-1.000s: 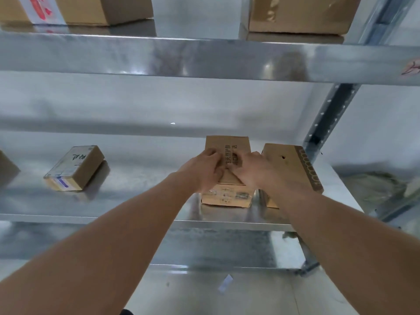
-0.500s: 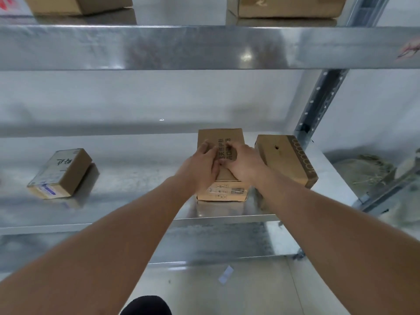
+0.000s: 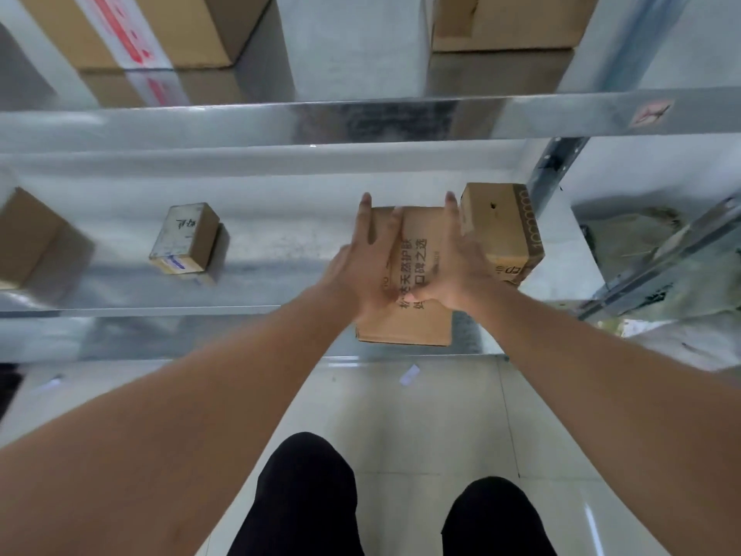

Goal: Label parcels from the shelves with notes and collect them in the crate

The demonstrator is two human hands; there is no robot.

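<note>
- While I look down past both arms, the parcel (image 3: 417,311) sits at the front of the middle shelf (image 3: 260,250), its near end jutting out past the shelf lip.
- Left hand (image 3: 367,266) lies on the parcel's left side, fingers straight and stretched toward the back; the grip is open and flat.
- Right hand (image 3: 453,270) lies on the right side, fingers straight too, thumb tucked in on the top face; its grip is also open and pressing.
- Just right of the parcel stands a second box (image 3: 501,230), touching or nearly touching my right fingers; I cannot tell which.
- Bare shelf runs left as far as a small box (image 3: 186,238), well apart.
- Brown cardboard parcel, dark printed characters running along the top.
- Upper shelf (image 3: 361,120) overhangs above; tiled floor (image 3: 421,415) lies below.
</note>
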